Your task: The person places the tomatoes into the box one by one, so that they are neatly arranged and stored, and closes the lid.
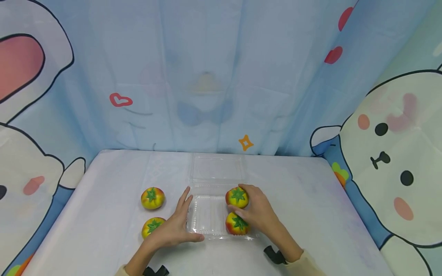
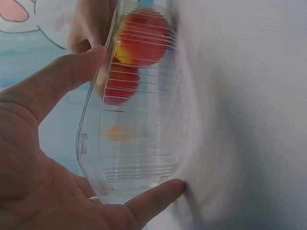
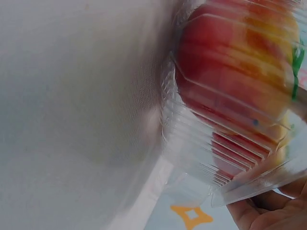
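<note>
A clear plastic clamshell box [image 1: 210, 218] lies with its lid [image 1: 218, 168] folded back. On its right side sit two red-and-yellow persimmons with green leafy tops: a far persimmon [image 1: 237, 196] and a near persimmon [image 1: 237, 224]. My right hand [image 1: 257, 209] grips the far one between thumb and fingers. My left hand [image 1: 176, 228] spreads straight fingers along the box's left side, its thumb near the front edge. In the left wrist view, the left thumb [image 2: 72, 72] touches the box rim. The right wrist view shows the near persimmon [image 3: 235, 62] through the box wall.
Two more persimmons stand left of the box: one farther back [image 1: 152, 198], the other [image 1: 152, 226] partly hidden behind my left hand. A white cloth covers the table [image 1: 297, 191]. A blue cartoon curtain [image 1: 207, 76] hangs behind it.
</note>
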{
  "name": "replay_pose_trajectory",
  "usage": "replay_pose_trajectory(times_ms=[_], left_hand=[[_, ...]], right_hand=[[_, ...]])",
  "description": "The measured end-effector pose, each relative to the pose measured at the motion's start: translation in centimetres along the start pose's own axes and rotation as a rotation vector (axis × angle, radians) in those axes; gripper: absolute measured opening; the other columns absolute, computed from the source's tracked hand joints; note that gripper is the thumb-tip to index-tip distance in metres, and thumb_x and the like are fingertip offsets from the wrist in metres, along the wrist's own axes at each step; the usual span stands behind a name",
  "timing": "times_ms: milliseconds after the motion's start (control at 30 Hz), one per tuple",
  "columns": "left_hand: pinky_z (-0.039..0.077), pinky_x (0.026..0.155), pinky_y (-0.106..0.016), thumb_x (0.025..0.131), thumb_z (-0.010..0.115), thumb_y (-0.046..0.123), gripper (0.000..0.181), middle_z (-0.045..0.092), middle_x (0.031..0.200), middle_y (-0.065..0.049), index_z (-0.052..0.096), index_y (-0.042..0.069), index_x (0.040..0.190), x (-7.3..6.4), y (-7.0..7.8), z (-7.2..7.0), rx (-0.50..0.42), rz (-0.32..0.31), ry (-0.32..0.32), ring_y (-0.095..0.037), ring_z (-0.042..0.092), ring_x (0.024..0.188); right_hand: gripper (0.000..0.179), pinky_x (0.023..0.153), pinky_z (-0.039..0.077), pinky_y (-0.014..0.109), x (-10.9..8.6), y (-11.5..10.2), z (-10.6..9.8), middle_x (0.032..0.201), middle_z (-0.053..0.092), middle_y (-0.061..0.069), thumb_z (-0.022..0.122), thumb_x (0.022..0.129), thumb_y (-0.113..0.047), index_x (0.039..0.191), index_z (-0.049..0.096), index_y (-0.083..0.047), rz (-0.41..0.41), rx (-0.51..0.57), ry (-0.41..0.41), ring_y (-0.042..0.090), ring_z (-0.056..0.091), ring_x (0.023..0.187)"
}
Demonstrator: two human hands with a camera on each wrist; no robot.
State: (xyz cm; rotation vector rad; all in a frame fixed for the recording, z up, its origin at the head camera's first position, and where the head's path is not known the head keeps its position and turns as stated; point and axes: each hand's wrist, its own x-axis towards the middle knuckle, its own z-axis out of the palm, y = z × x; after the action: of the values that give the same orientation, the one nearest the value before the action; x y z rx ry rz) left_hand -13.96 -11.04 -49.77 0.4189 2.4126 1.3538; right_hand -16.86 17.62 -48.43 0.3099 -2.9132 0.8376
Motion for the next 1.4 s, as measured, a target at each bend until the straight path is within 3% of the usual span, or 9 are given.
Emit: replay_pose_trajectory(times_ms=[467, 1400], left_hand=[[0.036, 0.123, -0.067, 0.075, 0.093, 0.036, 0.132, -0.017, 0.18, -0.004, 0.007, 0.004, 0.17, 0.0, -0.1, -0.1, 0.0, 0.001, -0.003, -0.046, 0.026, 0.161], [0.035, 0.124, -0.068, 0.074, 0.094, 0.032, 0.131, -0.017, 0.18, -0.004, 0.009, 0.004, 0.17, 0.0, -0.2, 0.0, -0.029, 0.005, -0.003, -0.046, 0.025, 0.161]], right_hand=[[0.075, 0.104, 0.06, 0.051, 0.0, -0.5, 0.7, 0.14, 0.062, 0.017, 0.091, 0.083, -0.04, 0.141, 0.061, -0.003, 0.008, -0.054, 0.033, 0.032, 0.064, 0.119], [0.074, 0.103, 0.061, 0.048, 0.6, -1.1, 0.4, 0.14, 0.061, 0.017, 0.088, 0.084, -0.046, 0.137, 0.064, -0.001, 0.074, -0.114, -0.037, 0.032, 0.062, 0.12]])
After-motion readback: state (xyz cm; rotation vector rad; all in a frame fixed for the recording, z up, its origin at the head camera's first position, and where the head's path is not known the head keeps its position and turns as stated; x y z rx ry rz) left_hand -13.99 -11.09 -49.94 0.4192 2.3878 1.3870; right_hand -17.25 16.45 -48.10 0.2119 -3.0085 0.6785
